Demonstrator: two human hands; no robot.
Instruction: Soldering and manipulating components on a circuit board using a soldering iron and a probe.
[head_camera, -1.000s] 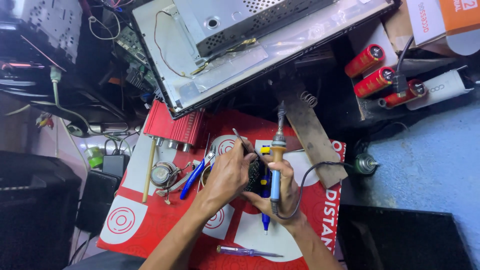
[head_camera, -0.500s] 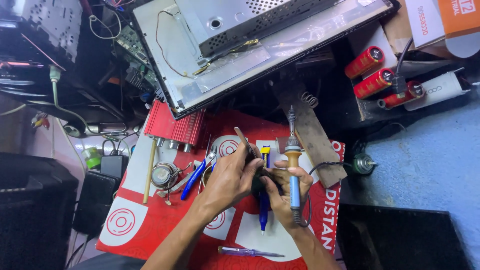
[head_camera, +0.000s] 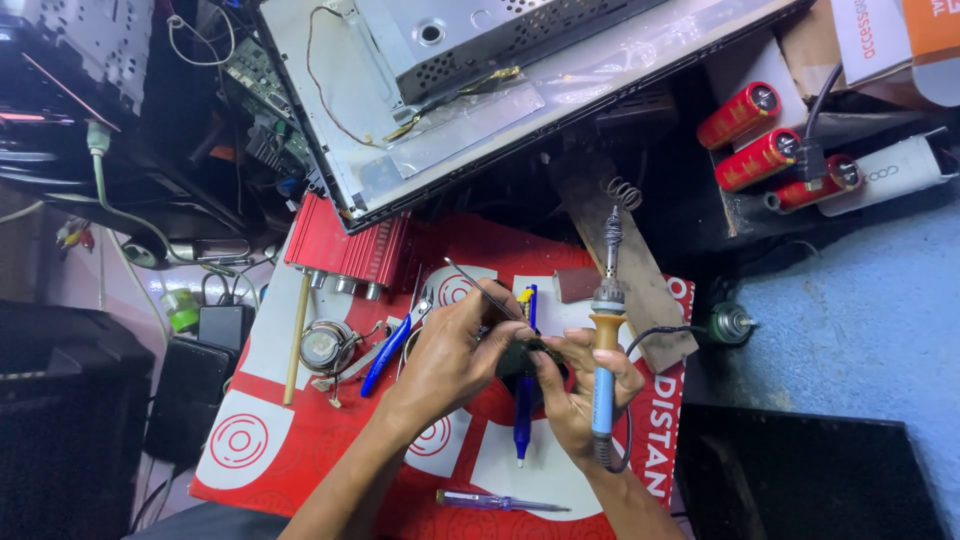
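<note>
Mid-job, by the look of it. Left hand (head_camera: 450, 350) pinching thin metal tweezers (head_camera: 480, 290) against a small dark part (head_camera: 520, 355) held over the red mat (head_camera: 330, 450). Right hand (head_camera: 580, 390) closed round the blue-handled soldering iron (head_camera: 603, 340), tip pointing up and away from the part, fingers also steadying it. No joint visibly made yet; soldering seemingly remaining.

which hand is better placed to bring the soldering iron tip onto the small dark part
Probably the right hand: it grips the soldering iron, tip pointing away, beside the small dark part. The left hand holds tweezers.
</note>
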